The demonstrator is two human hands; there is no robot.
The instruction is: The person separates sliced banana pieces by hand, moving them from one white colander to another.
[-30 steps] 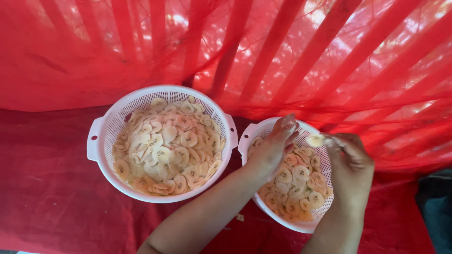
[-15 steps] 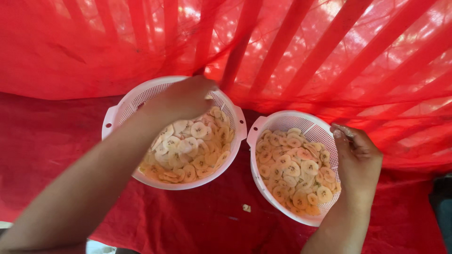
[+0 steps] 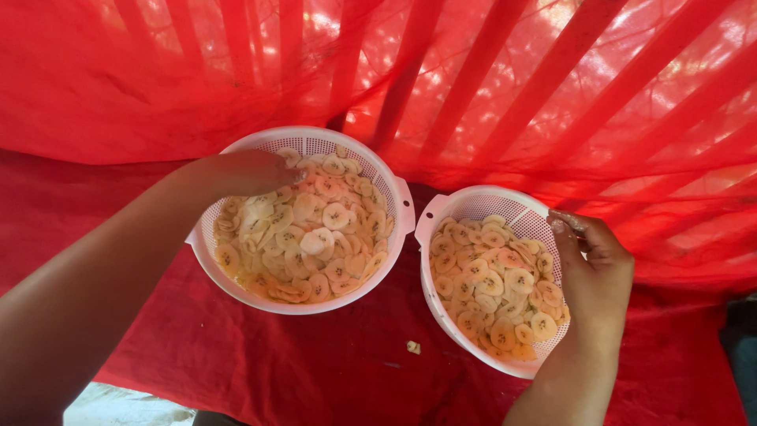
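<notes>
Two white perforated plastic baskets stand side by side on a red cloth [image 3: 260, 355], both filled with pale round banana slices. My left hand [image 3: 244, 173] reaches into the left basket [image 3: 398, 209], fingers curled down onto the slices [image 3: 315, 229] near its back rim. My right hand [image 3: 591, 264] rests at the right edge of the right basket [image 3: 457, 201], fingers bent over the slices [image 3: 497, 284]; whether it holds anything is hidden.
A red net [image 3: 473, 87] hangs behind the baskets, draped over slanted bars. One small scrap [image 3: 412, 346] lies on the cloth between the baskets. A pale floor patch [image 3: 118, 406] shows at the bottom left.
My left hand left the right basket and crossed into the left basket. My right hand lowered to the right basket's edge. The view shifted so both baskets sit lower and farther right.
</notes>
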